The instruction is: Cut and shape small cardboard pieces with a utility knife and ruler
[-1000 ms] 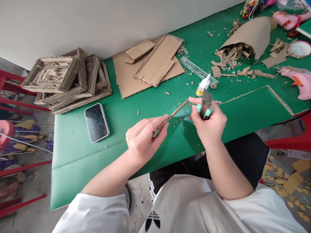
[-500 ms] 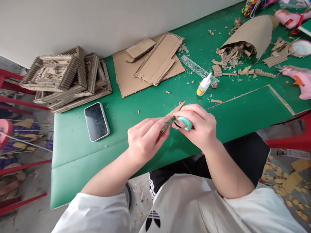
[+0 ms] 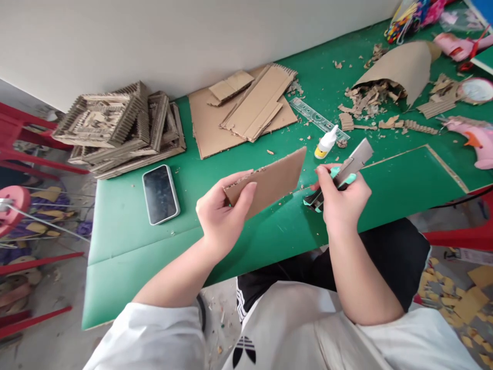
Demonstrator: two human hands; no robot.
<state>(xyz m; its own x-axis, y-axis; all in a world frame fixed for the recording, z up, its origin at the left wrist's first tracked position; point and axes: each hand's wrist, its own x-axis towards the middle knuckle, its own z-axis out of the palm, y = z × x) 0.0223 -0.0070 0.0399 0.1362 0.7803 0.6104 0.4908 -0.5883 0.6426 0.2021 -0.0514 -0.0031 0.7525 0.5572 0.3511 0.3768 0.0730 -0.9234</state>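
My left hand (image 3: 223, 213) grips a rectangular piece of cardboard (image 3: 275, 182) by its left end, thumb on the near face. The piece is tilted up above the green table, its torn upper edge showing. In my right hand (image 3: 344, 203) is a utility knife (image 3: 339, 177) with a black and mint-green handle, its wide blade pointing up and away to the right. Blade and cardboard are apart. Just beyond my hands stands a white glue bottle (image 3: 325, 143) with a yellow label, beside a clear ruler (image 3: 314, 114).
Cardboard sheets (image 3: 254, 108) lie at the back. Stacked corrugated frames (image 3: 115, 126) and a phone (image 3: 160, 194) are on the left. Cardboard scraps (image 3: 367, 97) spill from a paper cone (image 3: 400, 69) at right, near a pink glue gun (image 3: 472, 136). Red stools (image 3: 26, 139) flank the green table (image 3: 127, 282).
My right hand has drawn the knife away from the cardboard to the right, and its blade now points up. The cardboard has turned so that its broad face shows.
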